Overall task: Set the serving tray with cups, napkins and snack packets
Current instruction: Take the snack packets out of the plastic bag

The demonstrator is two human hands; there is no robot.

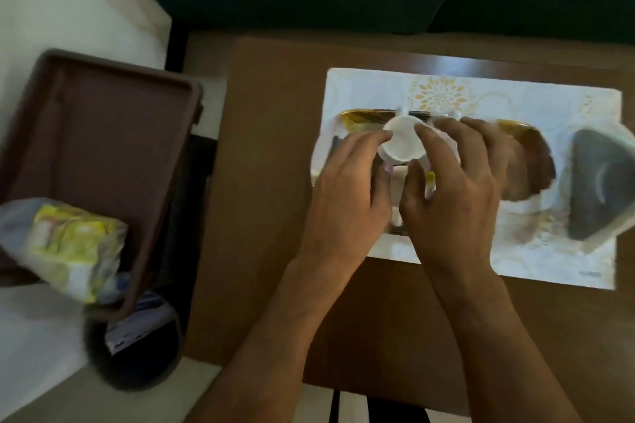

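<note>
A white cup (402, 142) sits upside down, its round base facing up, in the middle of a shiny tray (529, 141) on a white and gold placemat (443, 93). My left hand (347, 189) touches the cup's left side with its fingertips. My right hand (457, 182) grips the cup from the right, fingers spread over the rim. Yellow packets (357, 124) show under my left hand's fingers. My hands hide most of the tray's middle.
A dark triangular holder (594, 182) with a white rim stands at the tray's right end. A brown plastic tray (103, 148) lies on the white surface at left, with a yellow snack packet (72, 247) at its near edge. A dark round bin (137, 347) stands below it.
</note>
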